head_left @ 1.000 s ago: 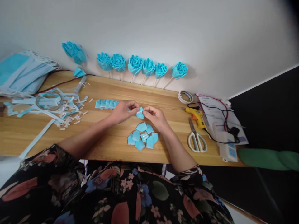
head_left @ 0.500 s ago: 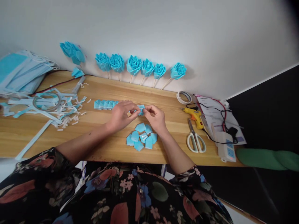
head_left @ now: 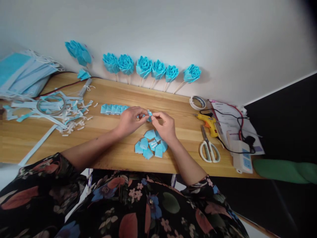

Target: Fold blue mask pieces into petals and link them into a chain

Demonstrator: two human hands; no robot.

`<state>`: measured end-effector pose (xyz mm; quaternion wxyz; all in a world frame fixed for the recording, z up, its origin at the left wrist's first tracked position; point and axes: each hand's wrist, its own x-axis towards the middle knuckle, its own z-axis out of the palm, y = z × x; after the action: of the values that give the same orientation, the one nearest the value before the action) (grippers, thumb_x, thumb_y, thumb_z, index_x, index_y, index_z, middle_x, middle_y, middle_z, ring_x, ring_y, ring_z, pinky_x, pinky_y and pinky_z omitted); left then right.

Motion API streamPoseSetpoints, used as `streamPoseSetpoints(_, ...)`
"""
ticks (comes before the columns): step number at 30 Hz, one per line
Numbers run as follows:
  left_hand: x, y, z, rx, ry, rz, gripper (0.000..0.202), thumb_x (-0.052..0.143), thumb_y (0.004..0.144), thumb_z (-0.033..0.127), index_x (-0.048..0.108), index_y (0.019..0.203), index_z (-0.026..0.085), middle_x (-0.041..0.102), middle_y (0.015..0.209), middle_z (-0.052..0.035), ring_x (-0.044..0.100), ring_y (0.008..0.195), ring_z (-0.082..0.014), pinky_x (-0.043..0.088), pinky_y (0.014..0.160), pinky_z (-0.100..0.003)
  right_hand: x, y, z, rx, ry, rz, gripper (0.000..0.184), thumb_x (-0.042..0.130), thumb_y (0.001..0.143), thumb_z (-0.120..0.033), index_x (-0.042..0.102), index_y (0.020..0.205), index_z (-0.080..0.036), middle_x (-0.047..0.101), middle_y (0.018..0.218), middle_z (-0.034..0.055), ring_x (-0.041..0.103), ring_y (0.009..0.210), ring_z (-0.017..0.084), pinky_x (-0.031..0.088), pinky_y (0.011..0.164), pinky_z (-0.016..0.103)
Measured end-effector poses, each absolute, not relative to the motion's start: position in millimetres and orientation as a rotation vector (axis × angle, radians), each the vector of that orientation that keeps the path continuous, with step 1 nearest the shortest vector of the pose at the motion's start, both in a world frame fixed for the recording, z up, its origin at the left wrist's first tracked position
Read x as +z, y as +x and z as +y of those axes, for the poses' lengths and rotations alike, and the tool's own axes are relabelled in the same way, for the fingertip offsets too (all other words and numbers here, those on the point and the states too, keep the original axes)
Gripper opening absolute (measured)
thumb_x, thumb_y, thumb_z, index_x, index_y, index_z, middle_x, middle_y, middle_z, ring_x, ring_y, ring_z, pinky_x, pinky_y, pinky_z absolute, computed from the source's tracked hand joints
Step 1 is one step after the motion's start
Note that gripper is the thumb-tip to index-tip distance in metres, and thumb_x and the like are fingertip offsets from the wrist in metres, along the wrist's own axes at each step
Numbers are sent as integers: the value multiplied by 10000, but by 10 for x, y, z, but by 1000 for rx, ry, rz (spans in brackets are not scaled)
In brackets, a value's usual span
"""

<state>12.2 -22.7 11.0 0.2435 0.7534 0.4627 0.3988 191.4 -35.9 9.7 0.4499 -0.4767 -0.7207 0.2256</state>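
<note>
Over the middle of the table, my left hand [head_left: 131, 119] and my right hand [head_left: 164, 123] pinch one small blue fabric piece [head_left: 149, 114] between their fingertips. Its edge looks folded, and the fingers cover part of it. Left of my left hand lies a row of overlapping folded blue pieces [head_left: 113, 109], its right end hidden behind that hand. Below both hands is a loose pile of blue fabric pieces [head_left: 148, 153], one showing a white strip.
Blue fabric roses [head_left: 144, 67] on sticks lean on the wall. Masks [head_left: 22, 74] and scraps [head_left: 69, 124] lie left. Tape [head_left: 197, 102], a yellow glue gun [head_left: 209, 123], scissors [head_left: 209, 151], papers [head_left: 228, 115] and a power strip [head_left: 241, 157] are right.
The blue piece between my fingertips has been folded or turned, so less of its flat face shows. The view has shifted slightly; both hands keep their pinch.
</note>
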Motion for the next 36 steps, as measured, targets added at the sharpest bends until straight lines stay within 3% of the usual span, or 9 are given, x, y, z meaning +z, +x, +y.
streamPoseSetpoints(9, 98, 122, -229, 1065, 2044, 1304, 156, 633, 838, 330, 704, 840, 190, 644, 688, -13, 537, 634, -135, 384, 638, -265, 95, 1895, -379, 377, -1163, -1895, 164, 551, 901, -264, 702, 839, -248, 753, 848, 40, 667, 821, 198, 498, 813, 353)
streamPoseSetpoints(36, 78, 125, -250, 1006, 2028, 1295, 181, 567, 821, 268, 692, 913, 174, 680, 722, -26, 579, 666, -152, 415, 643, -267, 82, 1895, -380, 344, -1164, -1944, 175, 546, 909, -248, 705, 837, -261, 759, 856, 28, 683, 834, 192, 507, 811, 342)
